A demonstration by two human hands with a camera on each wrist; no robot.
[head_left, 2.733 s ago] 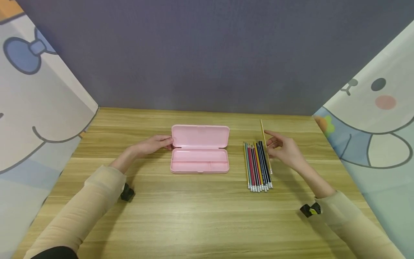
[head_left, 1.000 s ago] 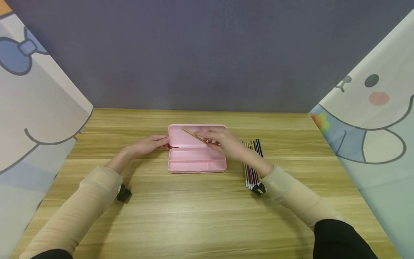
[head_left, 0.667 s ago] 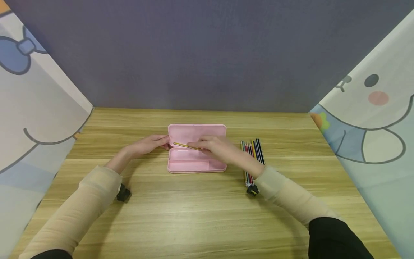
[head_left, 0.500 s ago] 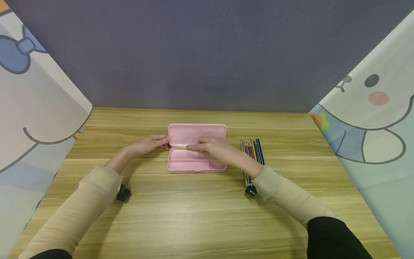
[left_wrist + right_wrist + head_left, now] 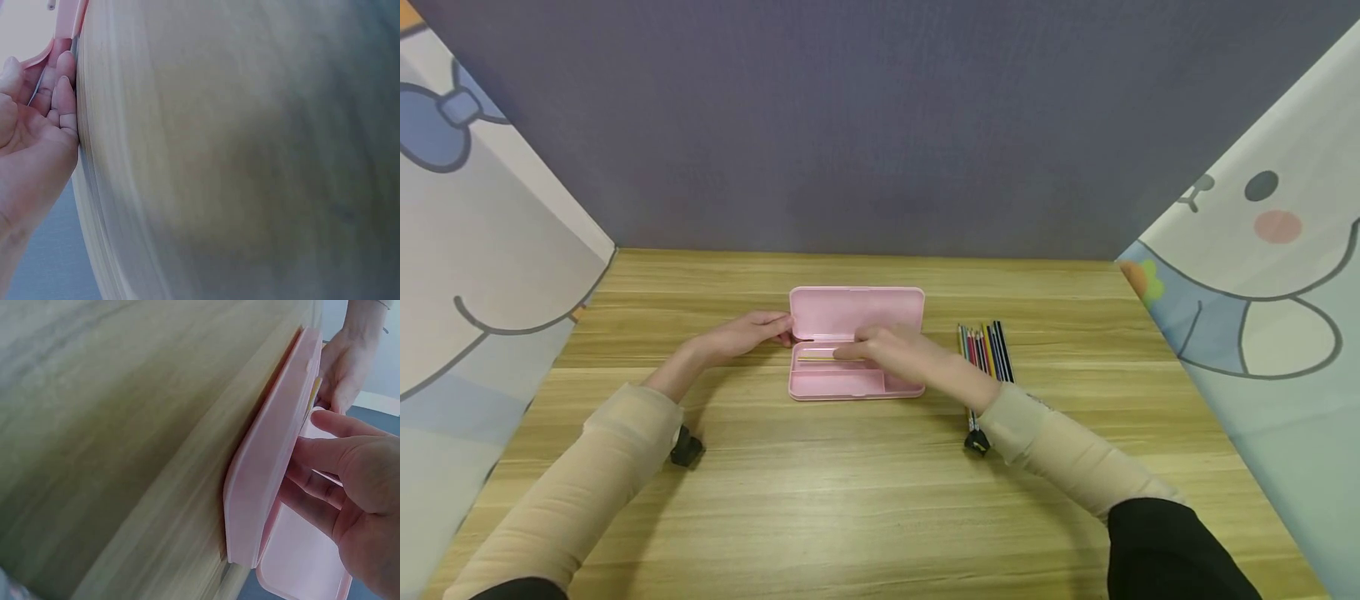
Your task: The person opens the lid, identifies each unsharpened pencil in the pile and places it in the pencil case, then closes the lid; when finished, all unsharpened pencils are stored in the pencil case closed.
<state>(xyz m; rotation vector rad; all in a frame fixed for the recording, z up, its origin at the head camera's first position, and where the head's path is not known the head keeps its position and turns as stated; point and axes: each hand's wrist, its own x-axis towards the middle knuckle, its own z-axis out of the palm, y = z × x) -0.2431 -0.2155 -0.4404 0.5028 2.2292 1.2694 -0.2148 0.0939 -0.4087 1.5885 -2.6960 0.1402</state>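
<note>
A pink pencil case (image 5: 837, 383) lies opened out on the table, its lid folded back and its base divided into compartments. My left hand (image 5: 741, 336) pinches the lid's left edge; in the left wrist view thumb and fingers (image 5: 65, 94) sit either side of it. My right hand (image 5: 898, 350) reaches over the base, holding a yellow pencil (image 5: 815, 359) that lies level along the long rear compartment. The right hand hides the pencil's right part. In the right wrist view, the yellow tip (image 5: 314, 394) shows past the fingers. Several pencils (image 5: 987, 350) lie side by side to the right.
The right forearm passes over the lower ends of the loose pencils. A wood-grain table (image 5: 820, 500) carries everything. Behind it stands a dark grey panel (image 5: 865, 133), with cartoon-printed panels (image 5: 1247, 333) at both sides.
My right hand has carried the yellow pencil from beside the loose pencils leftward over the lid, then down into the rear compartment, turning it level. The left hand has kept its place at the lid.
</note>
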